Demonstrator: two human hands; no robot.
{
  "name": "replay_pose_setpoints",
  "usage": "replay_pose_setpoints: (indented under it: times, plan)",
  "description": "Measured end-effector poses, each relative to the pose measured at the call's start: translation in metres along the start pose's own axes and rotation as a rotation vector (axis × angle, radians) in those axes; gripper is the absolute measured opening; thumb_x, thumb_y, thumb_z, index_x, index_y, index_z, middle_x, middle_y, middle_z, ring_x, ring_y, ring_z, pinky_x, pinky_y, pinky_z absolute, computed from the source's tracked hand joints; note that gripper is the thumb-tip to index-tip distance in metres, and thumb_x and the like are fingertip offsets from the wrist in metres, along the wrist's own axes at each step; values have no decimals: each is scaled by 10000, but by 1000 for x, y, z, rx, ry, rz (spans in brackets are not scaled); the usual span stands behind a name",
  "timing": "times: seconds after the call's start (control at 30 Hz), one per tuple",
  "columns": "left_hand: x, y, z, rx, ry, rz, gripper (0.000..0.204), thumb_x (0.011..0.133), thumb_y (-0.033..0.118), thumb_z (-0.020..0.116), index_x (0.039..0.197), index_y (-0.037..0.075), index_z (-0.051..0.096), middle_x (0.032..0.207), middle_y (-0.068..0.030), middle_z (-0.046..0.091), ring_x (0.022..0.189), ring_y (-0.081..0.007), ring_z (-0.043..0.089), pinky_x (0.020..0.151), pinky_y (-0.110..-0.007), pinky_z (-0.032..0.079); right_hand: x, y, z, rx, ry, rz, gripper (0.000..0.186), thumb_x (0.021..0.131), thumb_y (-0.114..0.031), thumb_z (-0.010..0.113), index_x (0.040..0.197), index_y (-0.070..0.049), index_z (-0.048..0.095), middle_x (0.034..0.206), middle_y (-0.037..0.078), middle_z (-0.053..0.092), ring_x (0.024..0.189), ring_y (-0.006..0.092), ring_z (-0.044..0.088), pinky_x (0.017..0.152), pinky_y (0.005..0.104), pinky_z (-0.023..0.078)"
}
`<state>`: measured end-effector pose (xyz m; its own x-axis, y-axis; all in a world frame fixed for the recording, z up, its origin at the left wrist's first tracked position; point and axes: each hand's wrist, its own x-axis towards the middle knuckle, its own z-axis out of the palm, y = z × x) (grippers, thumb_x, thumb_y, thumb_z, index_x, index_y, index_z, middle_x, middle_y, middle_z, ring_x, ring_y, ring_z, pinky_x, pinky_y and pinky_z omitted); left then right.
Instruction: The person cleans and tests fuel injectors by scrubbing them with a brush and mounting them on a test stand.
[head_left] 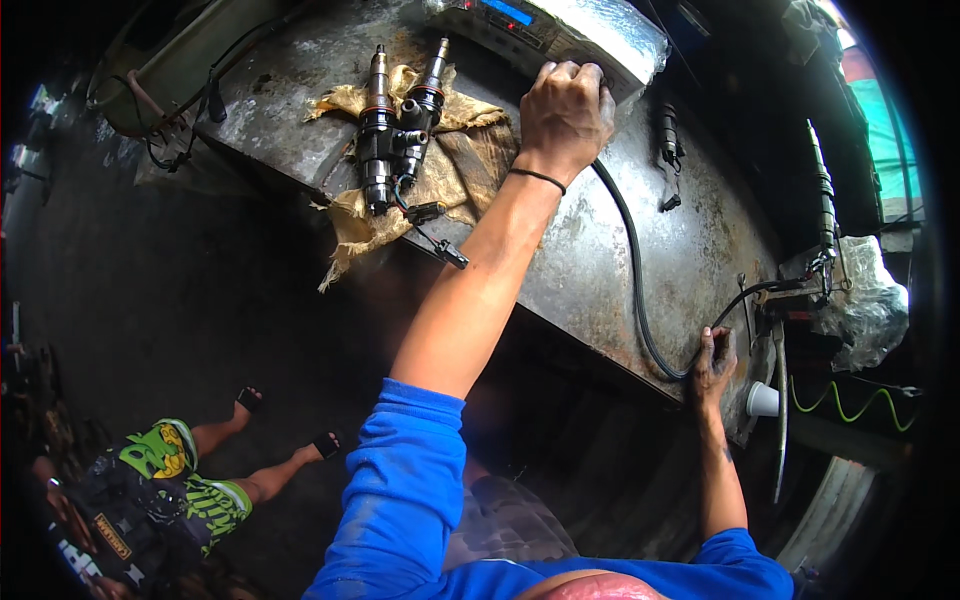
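Observation:
At the front panel of a plastic-wrapped electronic box [620, 45], my left hand [567, 110] is closed. Whatever lies under its curled fingers is hidden. A black cable [640, 270] comes out near that wrist and curves down across the metal bench [600, 300]. My right hand [713, 365] pinches this cable by the bench's right end, close to a clamped upright injector [826, 205]. Left of my left forearm, two dark fuel injectors [376, 145] lie on a tan cloth [465, 165]. A short wire with black connectors [450, 253] hangs over the bench edge from them.
A small black part [669, 135] lies on the bench's far right. Beside my right hand are a white cup [763, 400] and a metal bar [780, 420]. A yellow-green coiled cord [850, 405] hangs further right. Another person [190, 470] is at the lower left.

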<state>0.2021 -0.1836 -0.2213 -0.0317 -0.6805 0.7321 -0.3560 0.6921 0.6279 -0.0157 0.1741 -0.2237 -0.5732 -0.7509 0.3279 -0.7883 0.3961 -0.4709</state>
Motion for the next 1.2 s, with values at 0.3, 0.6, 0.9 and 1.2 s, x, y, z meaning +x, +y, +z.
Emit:
replay_pose_setpoints:
  times: [0.3,0.6,0.9,1.2]
  plan:
    - [0,-7,4,-30,5,18,211,826,174,714,928,-11,710,889,-212,707,870,-379,670,817,-438,542,-1,4,1,26,16,14,232,973,-207,632,878,-10,553,696,37,482,652,135,410,598,303,377]
    - [2,-5,4,-4,-6,-13,224,804,201,722,901,0,706,867,-200,710,840,-361,679,815,-425,550,0,-2,1,33,-3,28,245,973,-222,631,882,-8,553,714,37,489,668,138,418,613,304,385]
    - [0,0,3,9,23,-15,197,804,203,723,883,24,700,851,-183,707,825,-358,676,799,-426,554,0,5,0,26,7,15,239,973,-213,631,880,-6,553,709,35,482,664,132,411,604,298,380]
    - [-2,77,-31,7,-162,20,146,829,147,713,880,18,671,905,-164,639,859,-295,629,813,-402,552,0,12,-8,-13,9,8,233,934,-263,678,900,-47,596,631,47,504,563,176,476,551,346,410]
